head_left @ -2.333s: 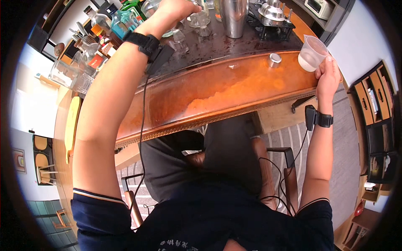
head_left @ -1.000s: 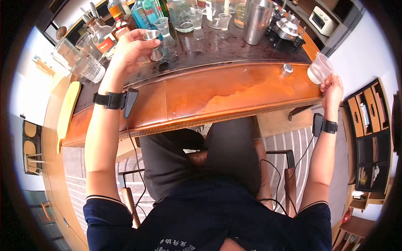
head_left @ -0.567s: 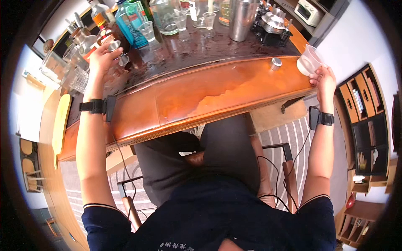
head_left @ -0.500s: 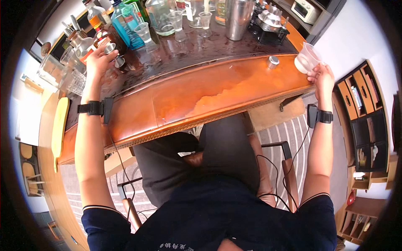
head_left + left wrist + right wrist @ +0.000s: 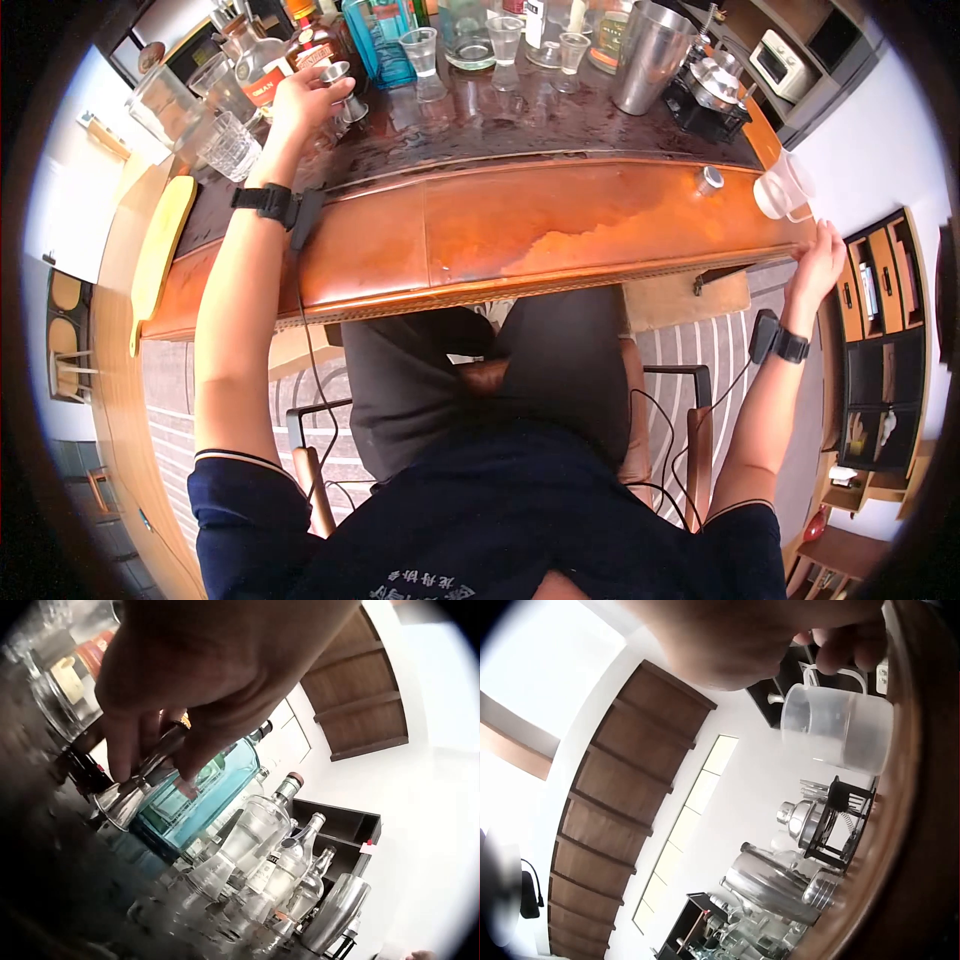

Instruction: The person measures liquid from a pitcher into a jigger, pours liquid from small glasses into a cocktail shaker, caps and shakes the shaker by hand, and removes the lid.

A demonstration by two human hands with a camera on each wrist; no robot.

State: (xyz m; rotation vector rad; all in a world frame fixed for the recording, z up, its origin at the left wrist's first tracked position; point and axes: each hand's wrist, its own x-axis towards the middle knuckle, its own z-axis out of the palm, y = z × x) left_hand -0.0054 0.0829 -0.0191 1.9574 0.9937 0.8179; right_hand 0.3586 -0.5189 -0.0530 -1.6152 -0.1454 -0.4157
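My left hand (image 5: 305, 102) pinches a metal double-ended jigger (image 5: 352, 108) by its waist, between thumb and fingers, at the left of the dark table top. In the left wrist view the jigger (image 5: 120, 804) has its lower cup close over the wet surface, in front of a blue bottle (image 5: 206, 793). My right hand (image 5: 822, 262) is off the table's right edge, fingers loosely bent and holding nothing. Just beyond its fingertips stands a clear plastic measuring cup (image 5: 780, 190) on the brown leather edge. Its handle (image 5: 836, 671) shows by the fingers in the right wrist view.
Three small clear cups (image 5: 505, 42) stand before several bottles (image 5: 320, 45). A shaker tin (image 5: 650, 62) and a black stand (image 5: 708, 110) are at back right. A small metal cap (image 5: 710, 180) sits on the leather. Left are a cut-glass tumbler (image 5: 230, 150) and wooden board (image 5: 165, 250).
My left hand has come from the small cups at the back to the left with the jigger. My right hand has let go of the measuring cup and drawn back toward me.
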